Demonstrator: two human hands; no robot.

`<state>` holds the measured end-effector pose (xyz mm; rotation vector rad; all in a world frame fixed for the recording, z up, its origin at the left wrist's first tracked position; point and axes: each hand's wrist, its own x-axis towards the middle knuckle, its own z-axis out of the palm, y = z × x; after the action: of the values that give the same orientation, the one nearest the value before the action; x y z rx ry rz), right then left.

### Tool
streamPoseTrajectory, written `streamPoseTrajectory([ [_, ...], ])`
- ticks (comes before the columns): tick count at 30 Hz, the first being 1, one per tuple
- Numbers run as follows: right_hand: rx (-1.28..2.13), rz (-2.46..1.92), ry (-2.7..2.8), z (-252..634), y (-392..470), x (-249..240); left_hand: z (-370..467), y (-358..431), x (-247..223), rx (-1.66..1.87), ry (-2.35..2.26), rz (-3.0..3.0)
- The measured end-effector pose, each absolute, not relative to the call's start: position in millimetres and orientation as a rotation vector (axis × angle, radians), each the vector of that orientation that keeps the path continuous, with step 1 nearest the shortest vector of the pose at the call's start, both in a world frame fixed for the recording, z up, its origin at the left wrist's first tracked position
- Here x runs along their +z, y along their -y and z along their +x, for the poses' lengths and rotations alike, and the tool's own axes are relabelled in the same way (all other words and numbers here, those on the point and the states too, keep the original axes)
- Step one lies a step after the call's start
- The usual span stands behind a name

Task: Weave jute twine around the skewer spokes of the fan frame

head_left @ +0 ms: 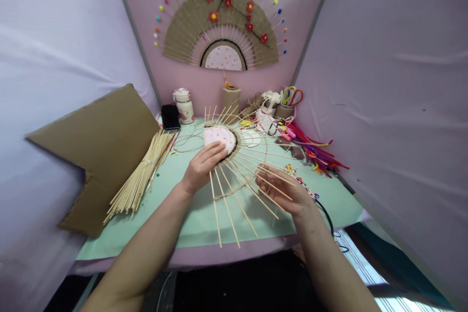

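A half-made fan frame of thin wooden sticks spreads from a half-round centre covered in white cloth with pink spots and edged in black and brown. My left hand grips this centre, its fingers lying over the cloth and the thumb hidden. Brown twine weaves across the sticks in an arc. At the outer sticks on the right, my right hand has curled fingers around the twine, partly behind the sticks.
A tied bundle of sticks and brown cardboard lie left. Behind stand a white bottle, a black phone-like object and a twine spool. Coloured pipe cleaners and scissors are right. A finished fan hangs on the wall.
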<state>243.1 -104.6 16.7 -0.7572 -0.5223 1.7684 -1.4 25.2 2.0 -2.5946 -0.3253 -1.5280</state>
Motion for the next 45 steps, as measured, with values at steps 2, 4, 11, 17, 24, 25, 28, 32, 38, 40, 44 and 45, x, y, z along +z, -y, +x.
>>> streamPoseTrajectory([
  [2, 1.794, -0.720, 0.505, 244, 106, 16, -1, -25, 2, -1.531, 0.319, -2.601],
  [4, 1.806, -0.693, 0.491, 243, 107, 18, -2, -25, 2, -1.538, 0.312, -2.604],
  [11, 1.684, -0.793, 0.509, 237, 111, 25, -2, -28, -2, -1.569, 0.362, -2.639],
  [17, 1.322, -1.037, 0.866, 226, 113, 21, -3, -30, 2, -1.692, 0.417, -2.591],
  [24, 0.892, -1.253, 1.327, 227, 91, 8, -28, -27, 28, -1.937, 0.833, -2.553],
  [25, 0.853, -1.263, 1.399, 227, 87, 9, -32, -27, 33, -1.999, 0.938, -2.520],
  [28, 0.737, -1.281, 1.602, 221, 68, 17, -42, -27, 50, -2.205, 1.134, -2.438],
  [32, 0.516, -1.360, 1.790, 206, 24, 34, -46, -20, 85, -2.456, 1.234, -2.367],
  [38, 0.358, -1.676, 2.002, 184, -53, 48, -56, 1, 159, -2.491, 1.417, -2.403],
  [40, 0.364, -1.765, 1.975, 184, -70, 50, -63, 10, 178, -2.496, 1.444, -2.404],
  [44, 0.366, -1.946, 1.856, 204, -90, 65, -76, 22, 193, -2.485, 1.399, -2.291],
  [45, 0.362, -1.971, 1.838, 212, -93, 76, -79, 23, 193, -2.488, 1.354, -2.238],
])
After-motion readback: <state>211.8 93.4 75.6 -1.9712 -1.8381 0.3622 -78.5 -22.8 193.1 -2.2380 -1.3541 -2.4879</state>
